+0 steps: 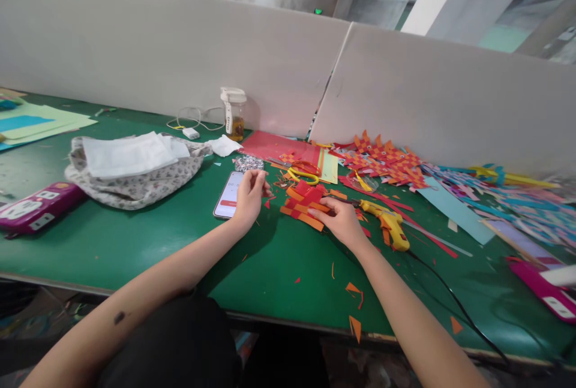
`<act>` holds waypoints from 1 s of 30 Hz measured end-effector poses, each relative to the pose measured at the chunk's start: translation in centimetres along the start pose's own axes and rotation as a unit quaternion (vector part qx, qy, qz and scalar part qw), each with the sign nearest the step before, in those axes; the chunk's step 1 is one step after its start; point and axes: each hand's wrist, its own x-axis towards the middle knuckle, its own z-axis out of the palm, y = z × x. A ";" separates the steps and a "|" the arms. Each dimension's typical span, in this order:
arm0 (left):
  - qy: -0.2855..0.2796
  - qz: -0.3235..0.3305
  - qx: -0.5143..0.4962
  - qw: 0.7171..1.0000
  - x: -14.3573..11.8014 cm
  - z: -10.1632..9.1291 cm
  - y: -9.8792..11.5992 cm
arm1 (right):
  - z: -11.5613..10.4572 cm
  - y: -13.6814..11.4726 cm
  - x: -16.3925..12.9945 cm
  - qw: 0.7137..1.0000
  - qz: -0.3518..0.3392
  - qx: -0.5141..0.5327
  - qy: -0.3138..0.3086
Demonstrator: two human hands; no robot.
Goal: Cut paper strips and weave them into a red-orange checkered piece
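Observation:
My right hand (342,220) pinches the right edge of a woven piece of red and orange paper strips (302,203), its loose ends sticking out around the weave. My left hand (251,194) hovers left of the weave with fingers pressed together; whether anything small is in them I cannot make out. Just beside that hand lies a phone (226,196) with a lit screen. Behind the weave are yellow-handled scissors (302,176) among orange and red scraps. To the right of my right hand rests a yellow glue gun (387,225) with a black cord.
A heap of woven red-orange paper pieces (382,159) lies at the back right, beside many coloured strips (508,202). Red sheets (279,147) and a lidded bottle (234,115) stand near the partition (180,52). At left are a cloth bag (135,187) and a purple box (40,208).

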 end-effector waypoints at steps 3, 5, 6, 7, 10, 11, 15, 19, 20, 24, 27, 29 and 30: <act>0.013 0.003 -0.007 1.000 -0.2 0.0 0.4 | -0.1 -0.1 0.0 1.000 0.000 -0.003 0.006; -0.010 0.003 0.007 1.000 -0.3 0.0 0.4 | -0.2 -0.2 0.0 1.000 0.003 0.001 0.007; -0.028 0.008 0.019 0.999 -0.4 0.0 0.4 | -0.2 -0.3 0.0 1.000 0.004 0.004 0.008; -0.051 0.016 0.032 0.998 -0.5 0.0 0.3 | -0.3 -0.3 -0.1 1.000 0.005 0.007 0.008; -0.148 0.034 0.073 0.986 -1.0 0.1 0.0 | -0.3 -0.7 -0.2 1.000 0.001 0.021 -0.003; -0.185 0.032 0.087 0.978 -1.3 0.2 -0.1 | -0.3 -0.8 -0.2 1.000 -0.004 0.027 -0.011; -0.280 -0.012 0.108 0.954 -2.0 0.5 -0.8 | 0.0 -1.4 -0.6 0.994 -0.040 0.063 -0.075; -0.274 -0.030 0.119 0.954 -1.8 0.5 -1.3 | 0.3 -1.6 -0.9 0.992 -0.047 0.078 -0.082; -0.265 -0.033 0.124 0.956 -1.7 0.4 -1.4 | 0.4 -1.5 -0.9 0.993 -0.040 0.080 -0.072; -0.234 -0.034 0.138 0.962 -1.3 0.4 -1.4 | 0.2 -1.5 -0.7 0.996 -0.014 0.085 -0.028; -0.236 -0.016 0.145 0.961 -1.3 0.3 -1.4 | -0.1 -1.6 -0.5 0.997 -0.007 0.076 -0.005; -0.237 -0.011 0.142 0.961 -1.3 0.3 -1.4 | -0.4 -1.6 -0.4 0.998 -0.005 0.070 -0.003; -0.237 -0.013 0.137 0.962 -1.3 0.3 -1.5 | -0.5 -1.6 -0.4 0.998 -0.006 0.066 -0.004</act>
